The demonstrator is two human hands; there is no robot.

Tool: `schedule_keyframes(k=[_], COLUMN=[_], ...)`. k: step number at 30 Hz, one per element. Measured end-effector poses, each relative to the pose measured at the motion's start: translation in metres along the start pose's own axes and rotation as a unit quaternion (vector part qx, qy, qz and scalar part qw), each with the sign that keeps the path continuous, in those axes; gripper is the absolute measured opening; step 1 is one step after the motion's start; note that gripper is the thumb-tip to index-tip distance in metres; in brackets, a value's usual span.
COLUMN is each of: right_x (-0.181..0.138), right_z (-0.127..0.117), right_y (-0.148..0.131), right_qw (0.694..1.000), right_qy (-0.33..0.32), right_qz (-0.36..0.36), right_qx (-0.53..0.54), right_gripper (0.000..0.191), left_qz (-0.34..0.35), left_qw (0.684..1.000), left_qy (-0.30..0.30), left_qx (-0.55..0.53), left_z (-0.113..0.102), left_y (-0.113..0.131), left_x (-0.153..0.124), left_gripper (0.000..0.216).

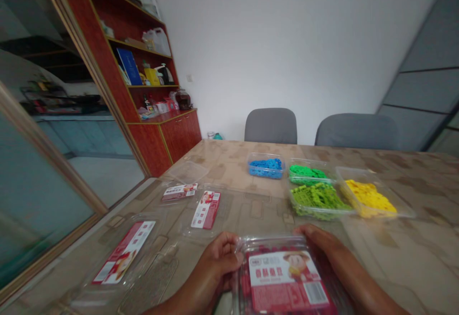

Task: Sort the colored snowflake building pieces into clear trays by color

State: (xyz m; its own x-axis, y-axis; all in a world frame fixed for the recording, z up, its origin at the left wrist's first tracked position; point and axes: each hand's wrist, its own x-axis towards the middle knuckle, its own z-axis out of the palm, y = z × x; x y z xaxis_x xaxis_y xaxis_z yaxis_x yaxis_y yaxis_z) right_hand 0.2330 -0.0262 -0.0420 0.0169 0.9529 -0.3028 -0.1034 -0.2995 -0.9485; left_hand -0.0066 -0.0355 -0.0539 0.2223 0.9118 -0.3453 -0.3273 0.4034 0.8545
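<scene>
Both my hands grip a clear plastic box (287,276) with a red and white label, full of red pieces, at the near edge of the table. My left hand (215,267) is curled round its left side, fingers on the lid's corner. My right hand (322,245) wraps its far right corner. The lid lies shut on the box.
Further out on the patterned table (236,162) stand open trays of blue (266,167), green (307,172), olive-green (317,200) and yellow pieces (369,198). Three labelled clear lids (206,210) lie to the left. Two grey chairs (270,124) stand behind; a red cabinet (158,128) is at left.
</scene>
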Motion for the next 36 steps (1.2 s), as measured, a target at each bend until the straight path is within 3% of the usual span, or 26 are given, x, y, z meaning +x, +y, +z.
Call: schedule_keyframes(k=[12,18,22,29,32,36], right_x=[0.019,0.018,0.021,0.016,0.012,0.011], right_z=[-0.004,-0.003,-0.003,0.000,0.001,0.003], right_y=[0.010,0.009,0.011,0.005,0.002,-0.002], right_qw=[0.998,0.999,1.000,0.999,0.999,0.999], right_qy=[-0.014,-0.043,-0.027,-0.007,0.001,0.013], right_qz=[-0.030,-0.005,-0.013,-0.025,-0.022,-0.019], right_qx=[-0.053,-0.008,-0.007,-0.027,-0.041,-0.049], right_gripper=[0.057,0.053,0.051,0.057,0.056,0.054], left_qz=[-0.025,-0.029,-0.055,0.051,0.044,-0.005], left_qw=[0.997,0.998,0.998,0.994,0.989,0.986], left_qy=[-0.017,0.016,-0.004,0.007,-0.044,-0.094], left_qx=[0.077,0.050,0.032,0.094,0.137,0.139], left_z=[0.005,0.008,0.004,0.005,-0.001,-0.008], left_y=[0.019,0.021,0.020,-0.002,-0.007,-0.008], left_x=[-0.001,0.004,0.006,0.000,-0.009,-0.021], left_gripper=[0.047,0.046,0.045,0.048,0.051,0.078])
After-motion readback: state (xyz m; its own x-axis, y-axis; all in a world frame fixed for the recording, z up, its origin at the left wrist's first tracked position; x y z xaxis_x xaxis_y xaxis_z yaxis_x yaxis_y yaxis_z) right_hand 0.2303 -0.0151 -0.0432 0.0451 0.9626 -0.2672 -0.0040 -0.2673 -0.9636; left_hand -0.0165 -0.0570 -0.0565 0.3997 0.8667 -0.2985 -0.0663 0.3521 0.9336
